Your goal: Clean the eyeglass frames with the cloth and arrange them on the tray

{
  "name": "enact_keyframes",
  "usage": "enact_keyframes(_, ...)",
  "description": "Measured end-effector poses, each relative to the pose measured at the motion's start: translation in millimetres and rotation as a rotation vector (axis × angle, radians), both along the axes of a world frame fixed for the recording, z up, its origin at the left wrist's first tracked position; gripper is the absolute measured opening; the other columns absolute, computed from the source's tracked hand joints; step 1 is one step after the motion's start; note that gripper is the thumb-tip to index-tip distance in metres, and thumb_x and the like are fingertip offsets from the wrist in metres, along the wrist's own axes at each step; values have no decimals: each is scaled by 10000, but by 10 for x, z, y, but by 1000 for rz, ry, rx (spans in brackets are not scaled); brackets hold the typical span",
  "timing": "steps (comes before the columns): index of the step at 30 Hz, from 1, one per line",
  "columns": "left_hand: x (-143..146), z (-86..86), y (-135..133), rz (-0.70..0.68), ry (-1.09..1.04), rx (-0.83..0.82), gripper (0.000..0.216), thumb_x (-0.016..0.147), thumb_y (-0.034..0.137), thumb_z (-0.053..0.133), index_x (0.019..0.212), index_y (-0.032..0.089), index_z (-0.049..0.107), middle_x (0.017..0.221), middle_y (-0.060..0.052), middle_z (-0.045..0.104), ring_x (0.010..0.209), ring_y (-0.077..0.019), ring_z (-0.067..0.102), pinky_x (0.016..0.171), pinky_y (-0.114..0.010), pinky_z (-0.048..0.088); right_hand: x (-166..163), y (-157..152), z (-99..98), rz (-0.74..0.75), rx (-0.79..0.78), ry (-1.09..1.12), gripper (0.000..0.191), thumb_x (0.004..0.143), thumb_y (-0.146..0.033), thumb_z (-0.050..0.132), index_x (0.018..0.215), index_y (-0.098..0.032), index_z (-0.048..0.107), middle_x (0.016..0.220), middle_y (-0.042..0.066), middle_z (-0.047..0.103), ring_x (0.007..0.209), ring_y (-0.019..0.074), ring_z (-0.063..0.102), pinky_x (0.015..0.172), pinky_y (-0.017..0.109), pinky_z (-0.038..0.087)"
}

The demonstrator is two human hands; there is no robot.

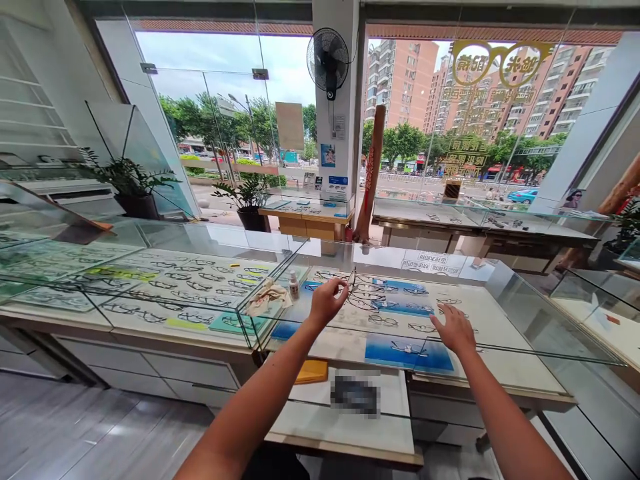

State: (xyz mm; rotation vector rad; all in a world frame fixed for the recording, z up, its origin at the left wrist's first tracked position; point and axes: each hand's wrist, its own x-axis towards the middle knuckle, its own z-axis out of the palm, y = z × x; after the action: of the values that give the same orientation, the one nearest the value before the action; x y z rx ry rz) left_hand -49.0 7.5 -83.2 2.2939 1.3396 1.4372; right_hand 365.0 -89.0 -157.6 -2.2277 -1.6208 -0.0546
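Observation:
My left hand pinches a pair of dark thin-rimmed eyeglasses above the glass top of the display case. The frame is held up by one end, and it overlaps other glasses seen through the glass behind it. To the right, my right hand is over the same counter with its fingers spread and nothing in them. Whether its fingertips touch the glass I cannot tell. Inside the case, several eyeglasses rest on white and blue panels, one pair on the nearest blue panel.
A crumpled cloth and a small bottle are left of my left hand. Below is an open drawer with a yellow case and a blurred-out item. Glass edges run along the neighbouring case. A fan hangs ahead.

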Motion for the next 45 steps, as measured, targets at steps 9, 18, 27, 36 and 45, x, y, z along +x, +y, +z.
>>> enact_keyframes(9, 98, -102, -70, -214, -487, -291, 303, 869, 505, 678, 817, 213, 619, 599, 87, 281, 567, -123, 329, 625, -266, 300, -971, 149, 468, -2, 328, 331, 444, 955, -463, 486, 1189, -174, 727, 1301, 188, 709, 1234, 358, 623, 1020, 463, 509)
enact_keyframes(18, 189, -130, -323, -354, -591, -506, 413, 789, 583, 790, 790, 194, 651, 582, 74, 350, 559, -104, 324, 582, -265, 281, -2272, 185, 674, 452, 575, 634, 283, 1001, -430, 536, 844, -220, 644, 807, 14, 651, 756, 183, 547, 743, 310, 428)
enact_keyframes(27, 215, -109, -409, -427, -560, -592, 454, 760, 607, 856, 839, 180, 725, 570, 80, 314, 554, -94, 273, 567, -275, 230, -2228, 57, 461, 462, 484, 828, 284, 980, -471, 591, 959, -216, 715, 773, -1, 650, 683, 168, 523, 664, 297, 411)
enact_keyframes(36, 212, -160, -386, -492, -477, -620, 466, 772, 614, 864, 847, 171, 742, 585, 81, 280, 577, -95, 262, 589, -274, 197, -2203, 65, 490, 466, 488, 806, 237, 951, -452, 637, 933, -223, 693, 726, -19, 609, 669, 165, 523, 671, 298, 408)
enact_keyframes(45, 184, -207, -345, -487, -430, -623, 456, 784, 609, 855, 903, 180, 754, 588, 92, 248, 568, -95, 239, 587, -268, 190, -2207, 73, 501, 438, 489, 806, 245, 965, -454, 631, 918, -224, 701, 706, -16, 608, 659, 167, 529, 663, 297, 397)
